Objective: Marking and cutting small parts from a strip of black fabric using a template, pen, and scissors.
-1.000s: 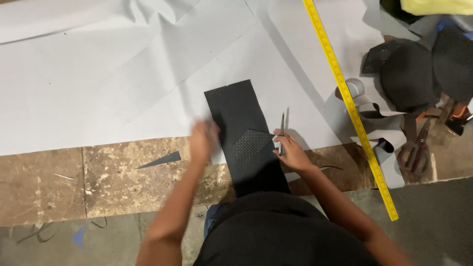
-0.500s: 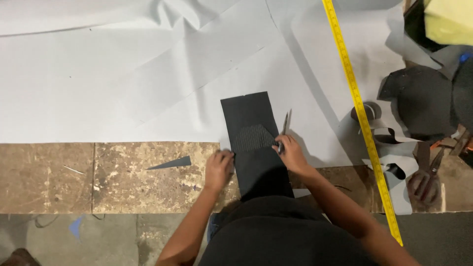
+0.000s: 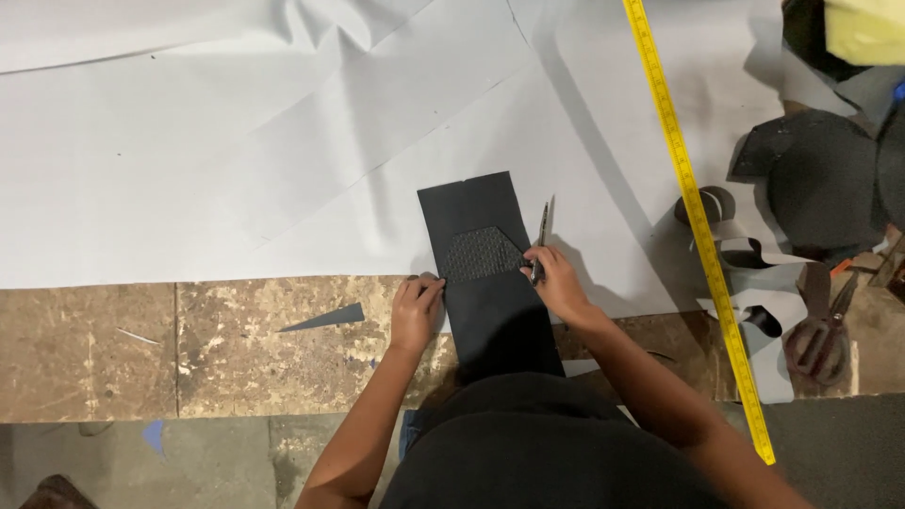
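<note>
Two hands point(image 3: 417, 311) point(image 3: 558, 283) | black strip point(image 3: 485, 273) lengthwise away | pen point(image 3: 541, 240) alongside

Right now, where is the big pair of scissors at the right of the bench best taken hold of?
Probably by the handle loops: the scissors lie flat, loops nearest the bench edge, blades pointing away. Come from the near side, above; the right hand is closer.

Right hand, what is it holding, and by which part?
The right hand grips a slim metal tool by its lower end, tip pointing away beside the black sheet.
</note>
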